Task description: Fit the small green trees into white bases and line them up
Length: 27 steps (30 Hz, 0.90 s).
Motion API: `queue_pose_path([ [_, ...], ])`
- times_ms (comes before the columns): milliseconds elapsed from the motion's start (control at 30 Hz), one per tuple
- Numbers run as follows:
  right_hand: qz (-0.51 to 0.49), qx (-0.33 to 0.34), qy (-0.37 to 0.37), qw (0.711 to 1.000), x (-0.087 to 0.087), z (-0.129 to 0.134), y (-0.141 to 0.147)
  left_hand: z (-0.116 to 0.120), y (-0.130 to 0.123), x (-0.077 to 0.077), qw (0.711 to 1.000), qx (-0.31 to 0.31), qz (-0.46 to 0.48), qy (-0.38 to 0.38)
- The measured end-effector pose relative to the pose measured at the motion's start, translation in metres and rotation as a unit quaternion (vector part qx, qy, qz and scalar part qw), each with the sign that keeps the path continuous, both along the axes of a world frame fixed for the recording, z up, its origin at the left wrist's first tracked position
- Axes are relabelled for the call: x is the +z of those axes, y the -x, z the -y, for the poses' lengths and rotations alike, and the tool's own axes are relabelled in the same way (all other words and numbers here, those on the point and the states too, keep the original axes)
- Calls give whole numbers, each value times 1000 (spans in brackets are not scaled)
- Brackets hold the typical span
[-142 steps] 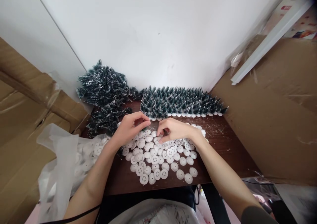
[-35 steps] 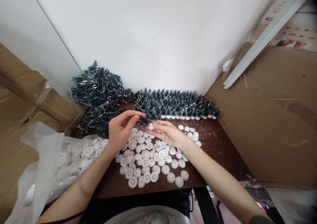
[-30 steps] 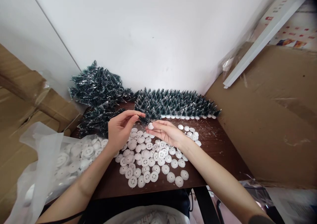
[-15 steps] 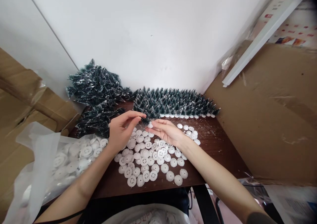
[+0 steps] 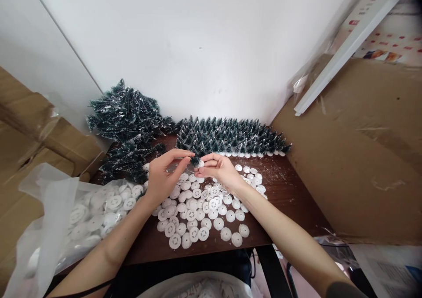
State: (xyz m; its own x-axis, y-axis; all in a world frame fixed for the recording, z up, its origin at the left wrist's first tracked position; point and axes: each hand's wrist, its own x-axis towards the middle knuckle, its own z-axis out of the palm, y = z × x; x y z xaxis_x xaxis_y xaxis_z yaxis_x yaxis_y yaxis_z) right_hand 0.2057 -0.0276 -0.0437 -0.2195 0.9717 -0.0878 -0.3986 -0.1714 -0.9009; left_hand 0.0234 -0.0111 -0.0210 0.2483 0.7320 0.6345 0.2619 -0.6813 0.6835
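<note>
Pinch could slip

Brown wooden table (image 5: 293,201); standing frosted green bristle trees (image 5: 231,136) at one o'clock, loose round white discs (image 5: 199,212) at six. Centrally, left hand (image 5: 162,175) pinches one small frosted tree (image 5: 195,161), right hand (image 5: 224,171) the white disc (image 5: 201,163) at its base, fingertips closed; crooked pressure might part them.

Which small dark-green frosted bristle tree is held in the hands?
The tilted tree in the left hand, meeting the round white disc in the right hand; the standing trees and heaped trees are not held.
</note>
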Motion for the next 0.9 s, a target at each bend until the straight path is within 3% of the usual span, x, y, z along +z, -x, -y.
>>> queue_pose_path([
  [167,162,-34,-114,980,-10,1,3,1,-3,1,1000,4,-29,-8],
  [267,334,-55,-232,912,-8,4,0,1,-3,1,999,7,-37,-10],
  [400,459,-4,-323,828,-1,7,-6,0,-3,1,999,3,-45,-21],
  [633,537,-30,-382,752,-1,3,-14,0,-4,1,998,-15,-46,-34],
  [900,519,-55,-462,717,-1,1,-17,-1,-6,-2,998,-29,-35,37],
])
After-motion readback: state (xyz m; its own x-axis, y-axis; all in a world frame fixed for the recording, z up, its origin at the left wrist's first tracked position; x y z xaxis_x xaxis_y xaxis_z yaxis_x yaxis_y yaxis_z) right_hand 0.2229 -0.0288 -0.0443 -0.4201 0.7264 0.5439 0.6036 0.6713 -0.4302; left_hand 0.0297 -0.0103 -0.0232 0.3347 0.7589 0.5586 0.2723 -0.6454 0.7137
